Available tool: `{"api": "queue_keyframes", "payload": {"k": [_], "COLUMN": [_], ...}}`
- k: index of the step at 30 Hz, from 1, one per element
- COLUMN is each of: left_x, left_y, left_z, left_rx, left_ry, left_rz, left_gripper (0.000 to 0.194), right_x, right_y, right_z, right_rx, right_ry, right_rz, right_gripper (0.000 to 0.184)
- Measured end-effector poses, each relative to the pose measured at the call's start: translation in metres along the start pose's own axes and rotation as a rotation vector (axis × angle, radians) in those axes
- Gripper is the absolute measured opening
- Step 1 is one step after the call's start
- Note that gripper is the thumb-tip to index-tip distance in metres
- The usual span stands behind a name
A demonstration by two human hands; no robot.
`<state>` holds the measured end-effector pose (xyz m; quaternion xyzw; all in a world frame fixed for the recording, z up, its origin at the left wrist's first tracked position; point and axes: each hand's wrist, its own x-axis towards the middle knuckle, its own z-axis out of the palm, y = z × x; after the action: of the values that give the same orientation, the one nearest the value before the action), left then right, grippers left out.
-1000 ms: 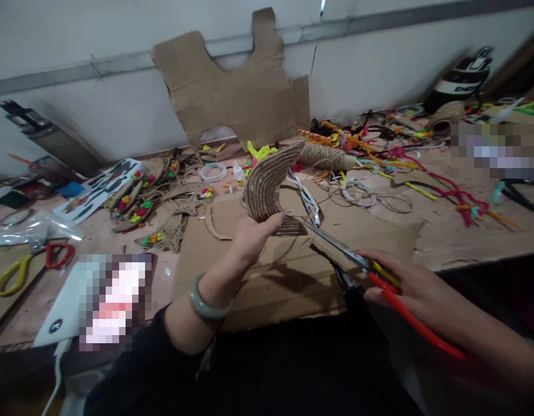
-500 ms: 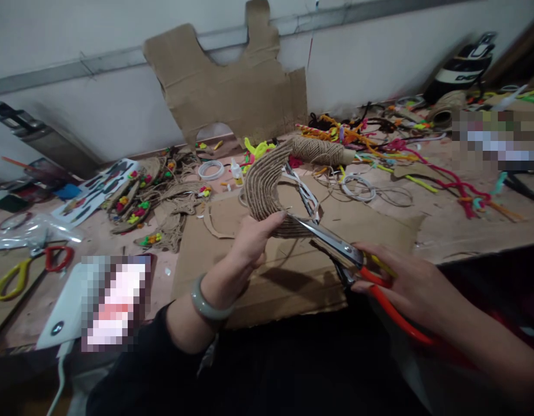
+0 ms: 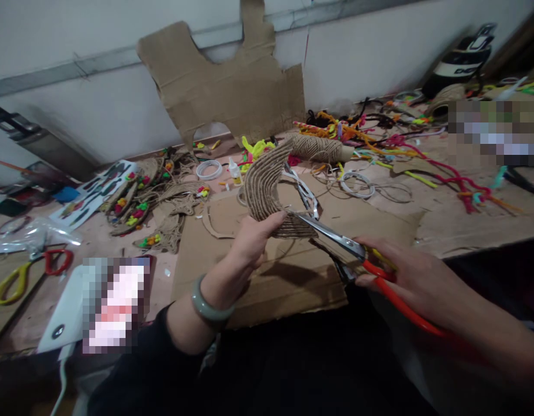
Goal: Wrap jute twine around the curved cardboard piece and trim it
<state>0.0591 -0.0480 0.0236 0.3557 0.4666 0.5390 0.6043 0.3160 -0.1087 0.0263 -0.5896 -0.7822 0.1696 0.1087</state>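
A crescent-shaped piece covered in rows of brown jute twine [image 3: 263,188] is pinched in my left hand [image 3: 256,245], the thumb lying on its front near the inner curve. My right hand [image 3: 396,277] grips a pair of scissors [image 3: 351,245] with red and yellow handles. The blades point left, and their tips are at the inner edge of the crescent, close to my left thumb. Below the crescent a sheet of cardboard [image 3: 288,283] lies on the table. The fingers of my left hand behind the piece are hidden.
Behind the crescent lies a spool of jute twine [image 3: 321,149]. Twine-covered shapes with coloured knots [image 3: 134,211] are heaped at left, beside a second pair of scissors [image 3: 33,266] and a phone [image 3: 119,306]. Coloured cords [image 3: 448,173] spread at right. A cardboard cutout [image 3: 232,86] leans on the wall.
The scissors have drawn back slightly to the right, their tips sliding along the crescent's inner edge. My left hand and the crescent stay nearly in place; the view has shifted a little.
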Motion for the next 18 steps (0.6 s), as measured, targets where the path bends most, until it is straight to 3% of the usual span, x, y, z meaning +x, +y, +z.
{"api": "queue_keyframes", "payload": {"k": [18], "left_x": [-0.0012], "left_y": [0.0007], "left_z": [0.0015], "left_rx": [-0.052], "left_ry": [-0.003], "left_rz": [-0.048], "left_gripper": [0.008], "right_x": [0.0004], "right_y": [0.001], "right_z": [0.0022], "right_rx": [0.111], "right_ry": [0.005], "right_rz": [-0.08], "right_gripper": [0.06]}}
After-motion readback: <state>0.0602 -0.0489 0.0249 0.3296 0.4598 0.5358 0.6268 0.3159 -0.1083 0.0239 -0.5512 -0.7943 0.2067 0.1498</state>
